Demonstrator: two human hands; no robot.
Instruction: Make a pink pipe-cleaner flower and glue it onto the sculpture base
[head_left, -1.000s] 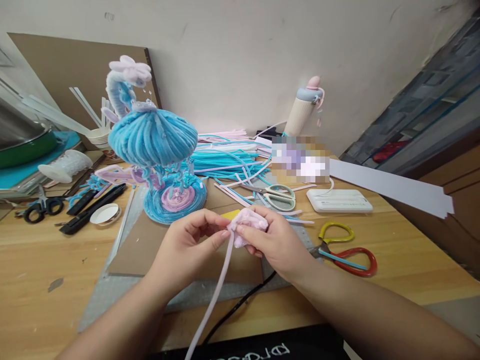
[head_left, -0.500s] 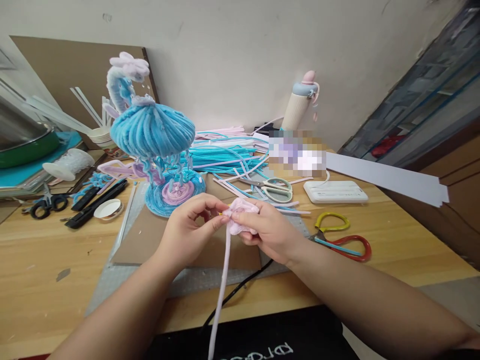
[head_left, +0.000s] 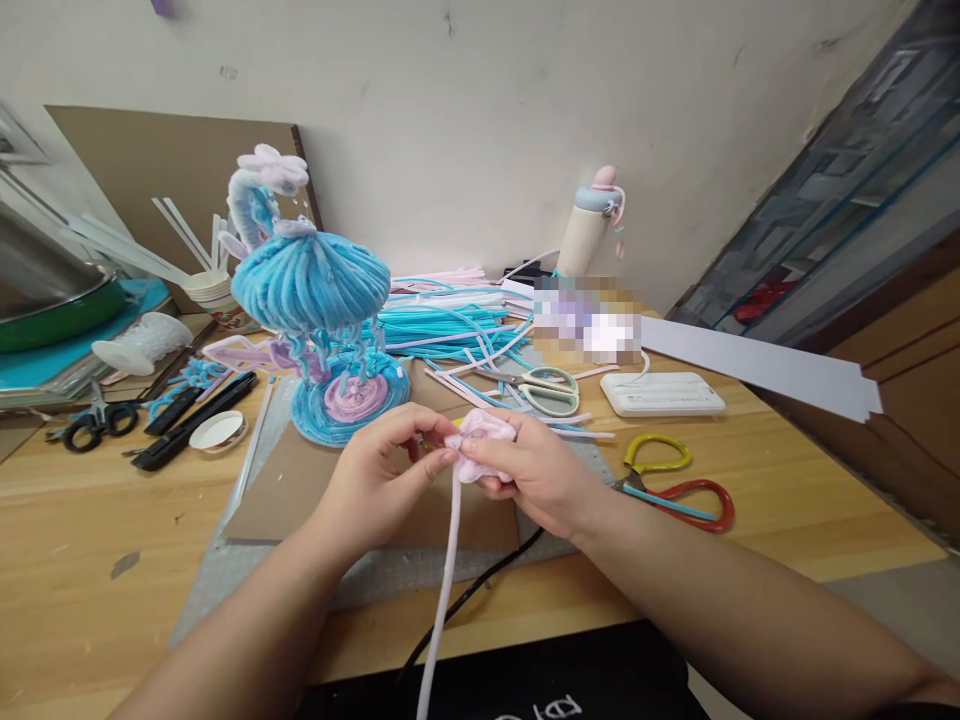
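A pale pink flower (head_left: 486,447) of bent pipe cleaner is held between my two hands above a brown cardboard sheet (head_left: 300,500). My right hand (head_left: 551,465) is closed on its petals, thumb pressed on top. At its left edge my left hand (head_left: 382,475) pinches the pipe cleaner with thumb and forefinger. From that pinch a long pink pipe cleaner (head_left: 444,590) hangs down towards my lap. Behind my hands stands a blue pipe-cleaner jellyfish lamp (head_left: 311,285) on a round blue and pink base (head_left: 315,413).
Bundles of blue and pink pipe cleaners (head_left: 442,325) lie at the back. Pale-handled scissors (head_left: 551,390), red-and-yellow-handled scissors (head_left: 660,455) and a white power bank (head_left: 664,395) lie right. Black scissors (head_left: 97,420), a black cutter (head_left: 191,425) and a tape roll (head_left: 217,432) lie left.
The view has tilted up slightly, so the scene sits a little lower. Both hands keep their hold on the flower, with only small finger shifts at its left edge.
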